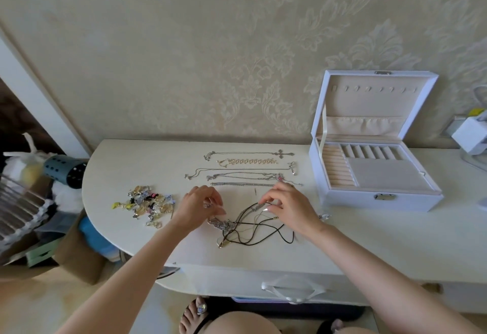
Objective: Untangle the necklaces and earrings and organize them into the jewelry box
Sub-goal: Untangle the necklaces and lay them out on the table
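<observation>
Silver chains and black cords form a tangle (pixel 247 224) lying left to right on the counter (pixel 147 165), left hand (pixel 203 207) pinching its chunky end, right hand (pixel 288 208) pinching a thin strand, open jewelry box (pixel 379 203) nearer the right.

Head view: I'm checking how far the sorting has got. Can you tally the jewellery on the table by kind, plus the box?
Necklaces laid out in straight rows: 5
Tangled clump of necklaces: 1
Pile of earrings: 1
Jewelry box, lid open: 1
Total: 8
</observation>
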### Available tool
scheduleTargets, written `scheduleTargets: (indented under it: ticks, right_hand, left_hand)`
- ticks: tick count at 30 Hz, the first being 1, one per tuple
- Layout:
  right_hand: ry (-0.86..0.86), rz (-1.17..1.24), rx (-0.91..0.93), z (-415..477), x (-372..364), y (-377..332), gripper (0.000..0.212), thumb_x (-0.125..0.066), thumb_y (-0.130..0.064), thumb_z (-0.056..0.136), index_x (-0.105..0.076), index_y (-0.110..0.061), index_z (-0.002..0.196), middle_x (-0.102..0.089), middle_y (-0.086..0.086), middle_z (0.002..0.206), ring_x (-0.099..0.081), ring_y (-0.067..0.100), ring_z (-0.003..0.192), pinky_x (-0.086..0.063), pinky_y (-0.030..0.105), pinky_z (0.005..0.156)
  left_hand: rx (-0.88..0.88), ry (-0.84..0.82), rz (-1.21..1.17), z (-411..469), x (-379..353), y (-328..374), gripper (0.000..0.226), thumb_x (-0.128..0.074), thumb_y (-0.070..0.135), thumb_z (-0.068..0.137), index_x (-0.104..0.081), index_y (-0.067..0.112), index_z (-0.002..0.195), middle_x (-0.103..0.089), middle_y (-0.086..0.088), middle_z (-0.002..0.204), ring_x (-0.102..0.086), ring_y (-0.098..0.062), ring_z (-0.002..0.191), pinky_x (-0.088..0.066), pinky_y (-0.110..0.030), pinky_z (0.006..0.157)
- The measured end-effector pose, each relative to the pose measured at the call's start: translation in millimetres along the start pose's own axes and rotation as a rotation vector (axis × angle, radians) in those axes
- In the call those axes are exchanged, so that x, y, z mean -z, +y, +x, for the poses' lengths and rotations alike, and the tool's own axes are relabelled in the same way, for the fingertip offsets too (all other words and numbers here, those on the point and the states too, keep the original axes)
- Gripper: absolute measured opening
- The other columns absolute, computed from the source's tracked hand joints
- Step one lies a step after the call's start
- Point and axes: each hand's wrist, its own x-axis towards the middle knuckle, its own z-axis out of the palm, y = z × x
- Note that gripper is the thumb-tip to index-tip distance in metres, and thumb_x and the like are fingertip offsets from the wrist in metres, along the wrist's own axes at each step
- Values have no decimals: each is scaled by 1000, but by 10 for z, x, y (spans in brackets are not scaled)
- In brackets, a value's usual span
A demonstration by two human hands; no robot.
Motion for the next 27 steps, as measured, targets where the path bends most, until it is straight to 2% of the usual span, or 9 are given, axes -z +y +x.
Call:
scheduleTargets:
  ticks: [5, 7, 10, 13, 16, 19, 22, 24, 27]
  right_hand:
    - [-166, -75, 68, -49, -104, -132, 37, -60, -25, 89, -55, -33, 124, -47, -7, 111, -49, 6, 97, -43, 25, 79]
    - [-174, -90, 39, -79, -137, -116, 36, -63, -26, 87, -57, -30, 122, -47, -5, 111, -48, 10, 104, -43, 26, 82]
    - [-164, 10, -19, -114, -115, -65, 35, -69, -15, 80, -62, -25, 113, -49, -4, 107, -52, 10, 100, -47, 29, 87]
    - [-159, 65, -55, -168, -53, 5, 41, -64, 1, 76, -63, -26, 107, -50, -5, 101, -53, 9, 93, -48, 33, 87]
    - [-146, 64, -68, -215, 4, 52, 46, -58, 5, 74, -62, -29, 105, -50, -7, 99, -52, 9, 93, -49, 35, 85]
    - [-103, 43, -36, -182, 7, -9, 35, -62, -2, 78, -65, -26, 102, -51, -8, 99, -53, 7, 92, -49, 28, 84]
    - [-90, 48, 6, -88, -46, -178, 21, -65, -16, 82, -67, -27, 100, -53, -7, 98, -54, 9, 89, -49, 29, 81]
    - [-129, 16, 29, -23, -100, -290, 20, -66, -25, 84, -67, -28, 104, -51, -6, 96, -52, 10, 91, -47, 28, 80]
    - [-183, -75, 72, 45, -184, -372, 20, -62, -25, 86, -64, -25, 106, -45, -7, 97, -48, 12, 98, -37, 24, 74]
  left_hand:
    - [-61, -168, 20, -143, 12, -9, 36, -83, 25, 64, -57, 49, 71, -59, 9, 95, -50, -14, 96, -39, -27, 84]
    - [-65, -174, 52, -182, -8, -20, 35, -83, 27, 63, -56, 50, 70, -56, 8, 100, -48, -16, 99, -39, -31, 91]
    - [-61, -169, 87, -209, -25, -3, 35, -81, 29, 65, -53, 48, 72, -53, 8, 104, -45, -16, 102, -37, -34, 94]
    - [-68, -185, 109, -222, -23, 16, 35, -81, 30, 66, -50, 46, 70, -53, 8, 105, -44, -15, 102, -35, -31, 93]
    - [-74, -157, 126, -212, -44, 27, 35, -79, 28, 69, -49, 46, 67, -53, 7, 103, -44, -15, 102, -34, -31, 93]
    - [-65, -108, 90, -203, -77, 69, 34, -76, 24, 73, -48, 42, 66, -56, 3, 99, -46, -17, 98, -37, -32, 90]
    - [-21, -49, -58, -209, -98, 101, 21, -74, 15, 76, -58, 27, 72, -64, -1, 88, -54, -17, 90, -42, -29, 82]
    - [-6, -42, -166, -229, -91, 115, 14, -72, 10, 77, -60, 17, 76, -67, -2, 83, -59, -14, 83, -44, -25, 78]
    - [-22, -48, -222, -240, -72, 128, 15, -70, 6, 78, -59, 15, 76, -68, -2, 79, -59, -7, 74, -45, -19, 74]
